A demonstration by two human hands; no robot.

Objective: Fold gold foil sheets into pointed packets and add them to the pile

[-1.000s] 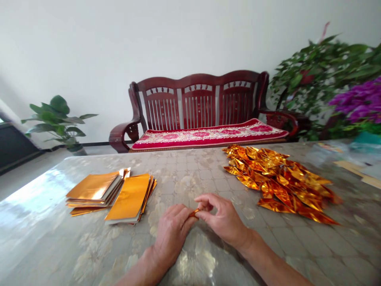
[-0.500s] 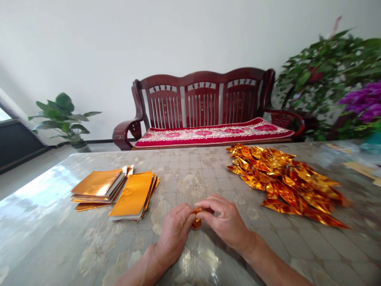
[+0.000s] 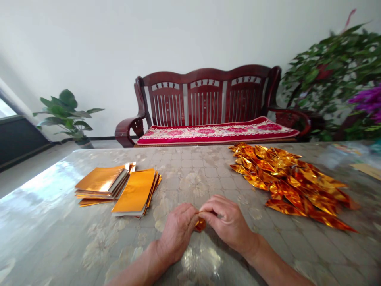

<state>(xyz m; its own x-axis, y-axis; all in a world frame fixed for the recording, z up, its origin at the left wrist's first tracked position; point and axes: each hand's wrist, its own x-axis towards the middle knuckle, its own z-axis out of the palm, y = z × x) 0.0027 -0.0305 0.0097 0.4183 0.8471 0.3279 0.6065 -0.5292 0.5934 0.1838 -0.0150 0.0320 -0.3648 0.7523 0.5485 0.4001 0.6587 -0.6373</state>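
Close over the table's near middle, my left hand (image 3: 180,226) and my right hand (image 3: 224,216) meet fingertip to fingertip. Between them they pinch a small piece of orange-gold foil paper (image 3: 200,225), mostly covered by the fingers; its lower part shows beneath them. To the left lie two stacks of flat gold foil sheets, one lying wide (image 3: 101,180) and one narrower (image 3: 135,192). On the right spreads a heap of folded, pointed gold foil pieces (image 3: 285,178).
The table (image 3: 190,163) has a glossy, patterned cover. Behind it stands a dark wooden bench (image 3: 205,95) with a red floral cushion. Clear plastic (image 3: 339,153) and a brown card piece (image 3: 367,170) lie at the far right. Potted plants (image 3: 70,111) flank the bench.
The view has shifted slightly. My right fingertips have come lower and nearer the left ones, hiding the top of the foil piece. Both hands keep their grip.
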